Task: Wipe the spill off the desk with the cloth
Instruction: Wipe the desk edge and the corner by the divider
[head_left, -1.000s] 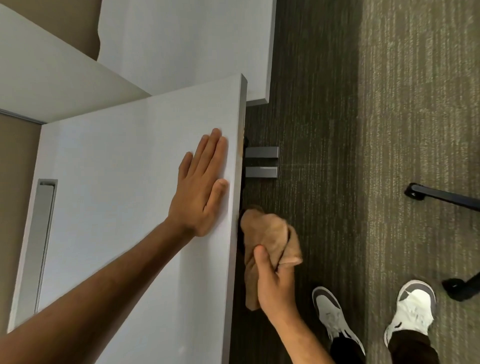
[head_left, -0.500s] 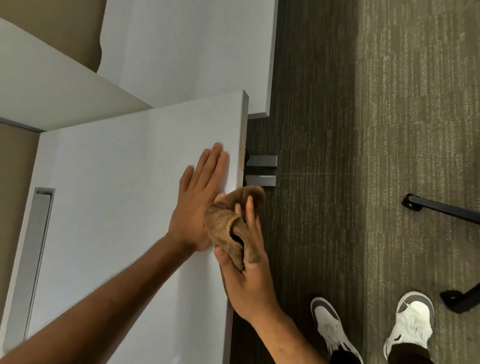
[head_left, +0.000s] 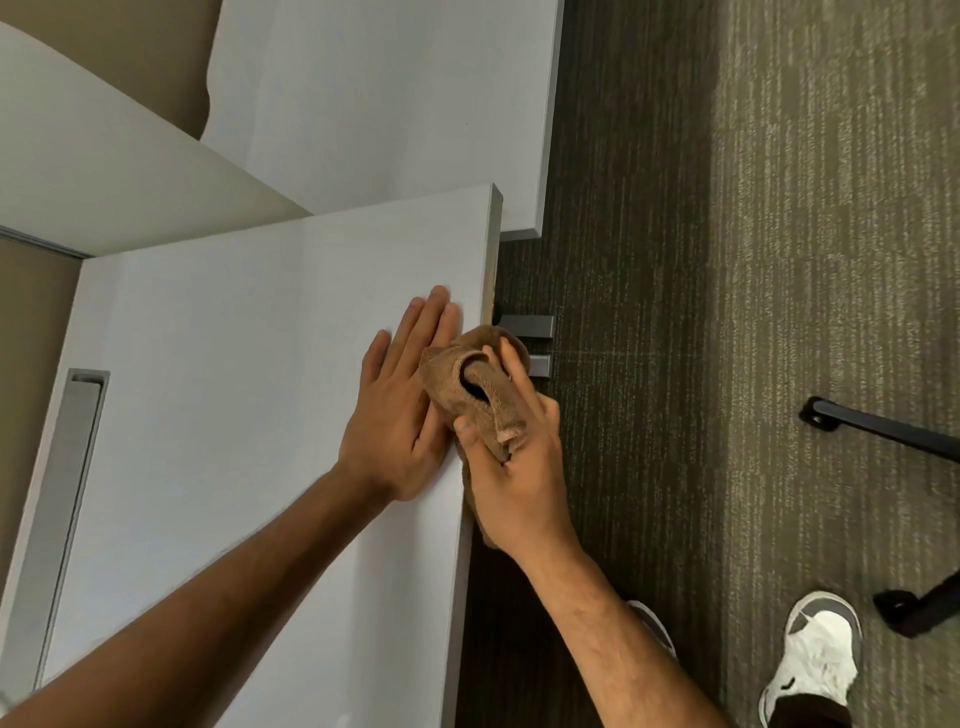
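Here the right hand (head_left: 511, 467) grips the cloth (head_left: 480, 387), bunched between its thumb and curled fingers, right at the near edge of the worktop (head_left: 234, 364). The cloth sits partly over that edge, touching the thumb side of the left hand (head_left: 400, 410). The left hand lies flat on the worktop, fingers straight and together, pressing down and holding nothing.

No spill is plain to see on the pale surface; if there is one, it is too faint to pick out, or it lies under the hands. So the step in hand looks like bringing the cloth onto the worktop to start the wipe, with the left hand steadying the body or the surface.

The next move likely calls for flattening the bunched cloth against the surface so more of it makes contact, then sweeping it across the wet patch with steady downward pressure. The left hand sits just where the cloth meets the worktop, so it may need to shift aside. Below, the carpet (head_left: 779, 260) and one shoe (head_left: 815, 654) show beside the worktop's edge.
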